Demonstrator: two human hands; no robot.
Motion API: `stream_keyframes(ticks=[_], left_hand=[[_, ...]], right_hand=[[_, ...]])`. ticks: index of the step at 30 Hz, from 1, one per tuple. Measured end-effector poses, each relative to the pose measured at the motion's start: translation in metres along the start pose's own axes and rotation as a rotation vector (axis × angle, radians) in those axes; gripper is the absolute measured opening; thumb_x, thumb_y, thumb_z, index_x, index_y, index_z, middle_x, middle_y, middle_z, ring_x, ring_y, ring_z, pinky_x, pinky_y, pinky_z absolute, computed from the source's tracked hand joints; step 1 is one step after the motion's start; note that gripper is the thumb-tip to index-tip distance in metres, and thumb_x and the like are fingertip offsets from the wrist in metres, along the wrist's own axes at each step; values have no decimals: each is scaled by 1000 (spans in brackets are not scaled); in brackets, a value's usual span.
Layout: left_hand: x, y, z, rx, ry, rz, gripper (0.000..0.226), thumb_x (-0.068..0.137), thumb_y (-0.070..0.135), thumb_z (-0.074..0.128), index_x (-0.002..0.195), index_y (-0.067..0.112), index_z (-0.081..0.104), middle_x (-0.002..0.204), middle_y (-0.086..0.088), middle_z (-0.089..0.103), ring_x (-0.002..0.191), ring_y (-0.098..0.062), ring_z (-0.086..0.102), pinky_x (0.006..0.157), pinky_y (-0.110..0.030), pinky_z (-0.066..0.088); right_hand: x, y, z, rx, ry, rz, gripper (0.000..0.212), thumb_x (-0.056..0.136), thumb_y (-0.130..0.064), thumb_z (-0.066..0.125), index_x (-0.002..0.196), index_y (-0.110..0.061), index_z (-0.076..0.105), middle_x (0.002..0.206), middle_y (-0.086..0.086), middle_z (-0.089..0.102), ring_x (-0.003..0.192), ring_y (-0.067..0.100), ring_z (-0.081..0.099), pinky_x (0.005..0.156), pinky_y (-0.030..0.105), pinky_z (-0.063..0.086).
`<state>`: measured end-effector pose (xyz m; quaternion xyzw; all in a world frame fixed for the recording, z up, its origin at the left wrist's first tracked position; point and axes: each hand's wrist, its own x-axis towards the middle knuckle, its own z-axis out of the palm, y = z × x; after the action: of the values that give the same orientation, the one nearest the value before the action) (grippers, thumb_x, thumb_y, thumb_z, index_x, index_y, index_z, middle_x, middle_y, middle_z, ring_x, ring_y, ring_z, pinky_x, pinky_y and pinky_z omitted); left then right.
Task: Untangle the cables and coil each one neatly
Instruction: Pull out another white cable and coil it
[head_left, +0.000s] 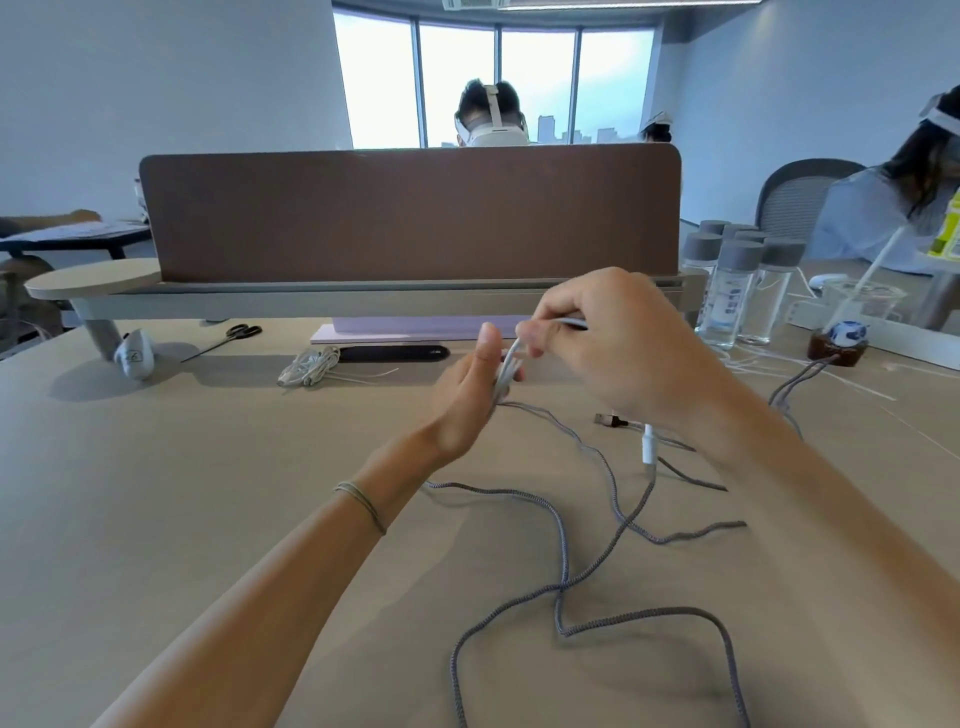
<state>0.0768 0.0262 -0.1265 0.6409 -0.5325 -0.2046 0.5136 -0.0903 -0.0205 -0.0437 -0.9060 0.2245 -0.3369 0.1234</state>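
Above desk centre, head view: both hands raised over the tan desk, working a white cable. Left hand is upright w/ fingers fairly straight, thumb up; loops of the white cable lie against its fingers, so it carries the coil rather than clenching it. Right hand has fingers curled, pinching a strand of the same white cable just beside the left fingertips. White plug end shows below the right wrist, close to the desk; can't tell if it touches.

Grey braided cable sprawls loose on the desk btwn the forearms, crossing itself in several places, one end running up under the left hand, another strand trailing off the bottom edge. Small metal connector lies near the right wrist.

Far side, left of centre: a bundled white cable, already coiled, beside a black case. Scissors further left, near a white device. Brown divider panel stands along the desk's back edge. Right rear: cluster of clear bottles w/ grey caps, plastic cup w/ straw. Persons w/ headsets beyond the panel & at far right.
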Motion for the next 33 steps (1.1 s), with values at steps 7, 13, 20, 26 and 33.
stream_keyframes(ticks=[7,13,20,26,33], left_hand=[[-11,46,5,-262,-333,177,31,81,22,64,108,11,53,74,-2,42,58,-14,35,49,-28,30],[-10,48,-2,-864,-351,44,40,80,8,37,112,-4,57,76,-10,38,59,-17,30,55,-30,27],[1,35,-14,-891,85,-43,45,87,9,33,108,-2,70,81,-9,55,67,-18,47,52,-31,37],[2,30,-11,-944,117,-164,21,88,10,31,85,15,51,100,-14,73,99,-30,66,73,-38,49],[7,18,-12,-942,249,-114,22,87,-2,38,95,16,47,66,-3,48,58,-23,57,54,-31,51]], right_hand=[[10,35,-5,94,164,36,40,97,-49,60,69,-21,70,56,-4,61,53,9,53,58,33,45],[8,39,4,11,39,95,44,102,-45,53,68,-20,64,52,-1,52,50,15,45,55,32,36],[4,34,31,-41,-67,155,38,105,-35,47,74,-22,65,57,-7,54,62,18,56,64,37,45],[-11,8,68,-182,-131,131,27,104,-29,42,102,-24,68,91,2,68,84,30,60,66,36,41],[-13,-4,58,366,-498,289,23,101,-10,45,96,-10,67,69,7,72,59,23,70,64,34,57]])
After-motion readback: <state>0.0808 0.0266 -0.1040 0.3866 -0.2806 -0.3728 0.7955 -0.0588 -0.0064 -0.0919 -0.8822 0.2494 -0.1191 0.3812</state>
